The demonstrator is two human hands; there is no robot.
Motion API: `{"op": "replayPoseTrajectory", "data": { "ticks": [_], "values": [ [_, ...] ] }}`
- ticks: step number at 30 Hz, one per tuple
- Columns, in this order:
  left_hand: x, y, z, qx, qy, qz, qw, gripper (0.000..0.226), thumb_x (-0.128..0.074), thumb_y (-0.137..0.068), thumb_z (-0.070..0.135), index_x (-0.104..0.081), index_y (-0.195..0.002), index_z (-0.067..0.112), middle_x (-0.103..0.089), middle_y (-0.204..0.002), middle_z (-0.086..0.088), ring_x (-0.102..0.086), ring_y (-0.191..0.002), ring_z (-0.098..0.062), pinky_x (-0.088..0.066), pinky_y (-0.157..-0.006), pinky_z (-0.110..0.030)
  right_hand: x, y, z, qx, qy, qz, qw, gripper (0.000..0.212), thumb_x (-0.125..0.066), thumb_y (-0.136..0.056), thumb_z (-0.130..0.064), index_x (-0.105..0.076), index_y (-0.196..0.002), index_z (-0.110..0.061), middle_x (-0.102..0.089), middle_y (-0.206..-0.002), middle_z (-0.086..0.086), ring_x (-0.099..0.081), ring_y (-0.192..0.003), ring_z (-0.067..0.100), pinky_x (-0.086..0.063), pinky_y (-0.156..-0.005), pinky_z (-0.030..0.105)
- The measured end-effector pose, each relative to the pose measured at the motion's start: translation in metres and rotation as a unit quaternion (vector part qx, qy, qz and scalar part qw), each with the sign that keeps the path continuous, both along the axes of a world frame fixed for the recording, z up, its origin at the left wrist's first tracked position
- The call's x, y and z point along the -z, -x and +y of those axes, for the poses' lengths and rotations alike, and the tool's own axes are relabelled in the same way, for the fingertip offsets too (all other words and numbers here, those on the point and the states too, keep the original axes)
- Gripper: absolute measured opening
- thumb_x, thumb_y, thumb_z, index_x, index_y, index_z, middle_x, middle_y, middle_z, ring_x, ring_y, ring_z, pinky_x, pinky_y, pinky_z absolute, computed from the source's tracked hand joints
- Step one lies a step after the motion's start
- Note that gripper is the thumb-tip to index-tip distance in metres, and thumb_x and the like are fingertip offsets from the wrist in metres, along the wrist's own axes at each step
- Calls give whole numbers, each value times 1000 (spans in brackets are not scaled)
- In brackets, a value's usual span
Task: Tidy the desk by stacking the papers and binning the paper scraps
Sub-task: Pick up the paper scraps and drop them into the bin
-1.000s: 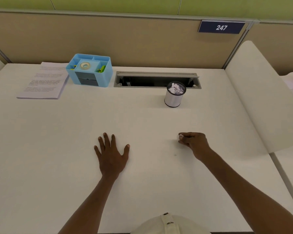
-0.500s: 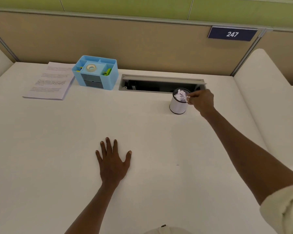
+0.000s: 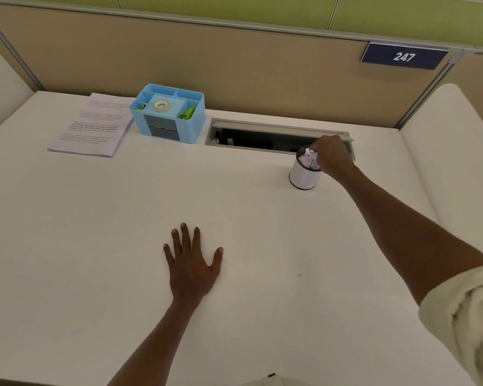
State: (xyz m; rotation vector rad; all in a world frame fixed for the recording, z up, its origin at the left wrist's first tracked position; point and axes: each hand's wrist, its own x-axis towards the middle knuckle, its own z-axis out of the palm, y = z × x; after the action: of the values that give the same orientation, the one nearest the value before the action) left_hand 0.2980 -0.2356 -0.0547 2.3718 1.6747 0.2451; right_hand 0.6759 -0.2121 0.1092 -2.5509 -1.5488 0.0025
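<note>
A small white cylindrical bin (image 3: 301,176) stands at the back right of the white desk (image 3: 95,246), filled to the rim with crumpled paper scraps (image 3: 307,160). My right hand (image 3: 333,154) hangs over the bin's mouth, fingers bunched and pointing down into the scraps. Whether a scrap is pinched between them is hidden. My left hand (image 3: 191,263) lies flat on the desk in the middle, fingers spread and holding nothing. A stack of printed papers (image 3: 92,126) lies at the back left.
A light-blue desk organizer (image 3: 168,115) with a tape roll stands beside the papers. An open cable tray (image 3: 257,137) is sunk into the desk just behind the bin. Partition walls close off the back and both sides.
My right hand lifted a scrap from the desk's middle right, carried it back to the bin, and now reaches over the bin's mouth. The left hand stayed flat.
</note>
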Motion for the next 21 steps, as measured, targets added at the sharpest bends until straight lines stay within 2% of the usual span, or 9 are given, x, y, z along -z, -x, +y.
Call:
{"op": "replayPoseTrajectory", "data": {
  "ticks": [4,6,11,13,14,15,17,19,21],
  "values": [
    [-1,0,0,0,1,-5,1000,85,-26,-89,70,-30,-154,16,-11,-165,-10,-5,-153,-29,-9,-122,-54,-1,0,-5,30,-103,15,994,22,-52,-82,8,-73,-87,2,-71,-91,19,-63,-84,31,-43,-71,26],
    [-2,0,0,1,2,-6,1000,85,-26,-89,70,-30,-154,15,-11,-165,-10,-5,-153,-29,-9,-122,-54,-2,0,-5,34,-119,30,992,21,-52,-80,9,-72,-81,3,-72,-87,19,-62,-78,29,-38,-67,23],
    [-3,0,-1,1,3,-11,1000,86,-25,-88,70,-32,-153,14,-13,-165,-10,-6,-153,-30,-8,-122,-54,-3,0,-11,2,-46,26,999,28,-54,-82,12,-73,-100,1,-71,-101,21,-63,-88,33,-39,-70,27],
    [-4,0,-1,1,2,-6,1000,86,-24,-88,70,-32,-153,14,-14,-165,-11,-7,-153,-30,-9,-122,-54,-4,3,-16,-18,-49,14,999,22,-53,-79,13,-67,-83,-3,-60,-80,24,-49,-71,27,-31,-57,25],
    [-4,0,-1,2,2,-4,1000,86,-24,-88,71,-32,-153,14,-14,-165,-11,-7,-153,-30,-9,-122,-54,-4,6,-19,-20,-76,20,997,23,-52,-78,14,-59,-74,-8,-48,-70,17,-39,-69,24,-25,-51,23],
    [-4,0,-1,3,2,-1,1000,86,-24,-88,71,-31,-153,14,-13,-165,-11,-7,-153,-31,-9,-122,-54,-5,8,-22,-20,-114,25,993,26,-51,-78,14,-56,-71,-11,-40,-68,9,-33,-69,21,-20,-50,20],
    [-3,0,-1,3,4,1,1000,87,-23,-88,71,-31,-154,15,-13,-165,-10,-6,-153,-30,-9,-122,-54,-3,12,-29,2,-179,21,984,20,-49,-80,11,-64,-71,-1,-39,-65,7,-29,-67,21,-22,-55,21],
    [-4,0,-1,4,5,0,1000,87,-22,-88,72,-31,-154,15,-13,-165,-10,-6,-153,-30,-9,-122,-54,6,16,-38,25,-185,15,982,21,-50,-81,7,-71,-79,3,-56,-66,21,-37,-62,30,-25,-61,21],
    [-4,0,0,5,4,-4,1000,87,-22,-88,71,-31,-153,14,-13,-165,-11,-6,-153,-31,-9,-122,-55,19,22,-52,17,-166,34,985,23,-53,-83,4,-75,-86,0,-72,-83,19,-60,-71,34,-30,-63,20]
  ]
}}
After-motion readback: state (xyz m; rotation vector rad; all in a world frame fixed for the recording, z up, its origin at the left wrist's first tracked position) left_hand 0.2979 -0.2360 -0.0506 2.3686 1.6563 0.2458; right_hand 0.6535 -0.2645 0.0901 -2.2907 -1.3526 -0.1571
